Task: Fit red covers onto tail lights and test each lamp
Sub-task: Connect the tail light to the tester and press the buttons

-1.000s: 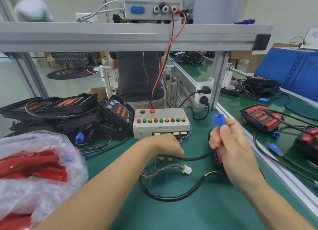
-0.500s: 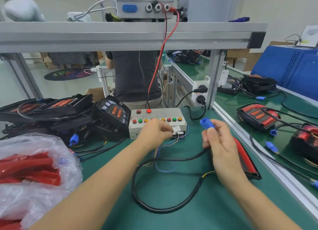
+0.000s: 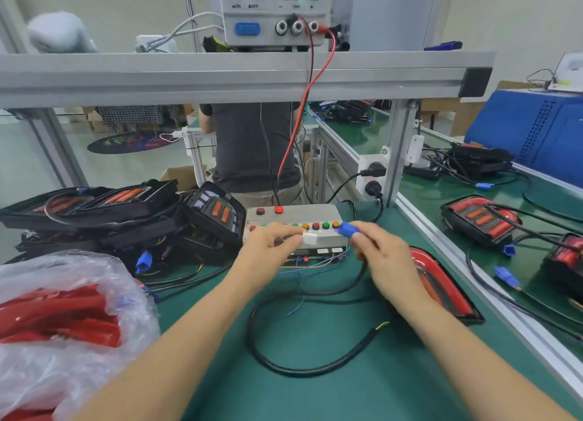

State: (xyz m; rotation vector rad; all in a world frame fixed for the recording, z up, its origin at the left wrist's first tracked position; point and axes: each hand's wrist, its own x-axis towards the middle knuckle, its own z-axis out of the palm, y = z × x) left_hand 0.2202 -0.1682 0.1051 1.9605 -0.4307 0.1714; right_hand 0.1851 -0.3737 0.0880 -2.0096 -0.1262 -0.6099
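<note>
Test hookup: left hand (image 3: 273, 243) pinches white socket (image 3: 309, 238), right hand (image 3: 380, 254) grips blue plug (image 3: 345, 229) just beside it at the tester (image 3: 293, 214) near the bench's far edge; next, align and mate.

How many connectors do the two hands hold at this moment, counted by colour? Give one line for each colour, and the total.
white connector, pinched by the left hand: 1
blue connector, held by the right hand: 1
Total: 2
</note>
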